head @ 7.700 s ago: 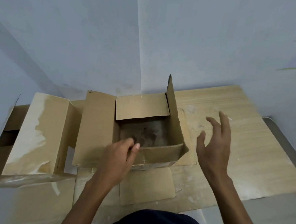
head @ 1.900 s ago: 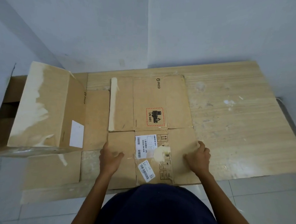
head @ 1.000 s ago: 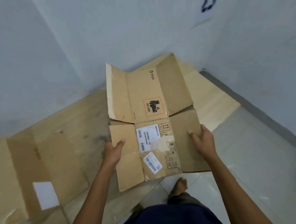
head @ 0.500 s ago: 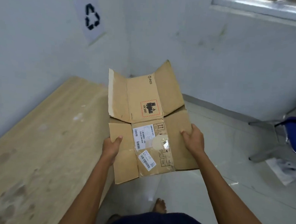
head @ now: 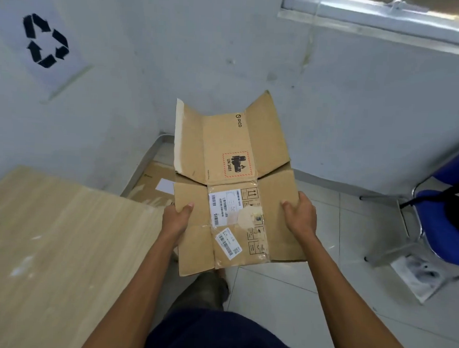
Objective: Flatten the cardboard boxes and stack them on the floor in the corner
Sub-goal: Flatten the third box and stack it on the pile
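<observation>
A flattened brown cardboard box [head: 232,158] with white shipping labels and a red UN 3481 mark hangs in the air in front of me. My left hand [head: 177,219] grips its left edge, thumb on top. My right hand [head: 299,214] grips its right edge the same way. Below and beyond it, another flattened box [head: 150,188] with a white label lies on the floor in the corner, partly hidden by the held box.
A light wooden table [head: 54,244] fills the lower left. A recycling sign [head: 45,41] hangs on the left wall. A blue chair [head: 444,219] with a black bag stands at right, paper under its legs. Pale floor tiles [head: 323,285] lie ahead.
I have lifted the flattened box off the table and turned right with it toward the corner. The other flattened box on the floor has come into sight.
</observation>
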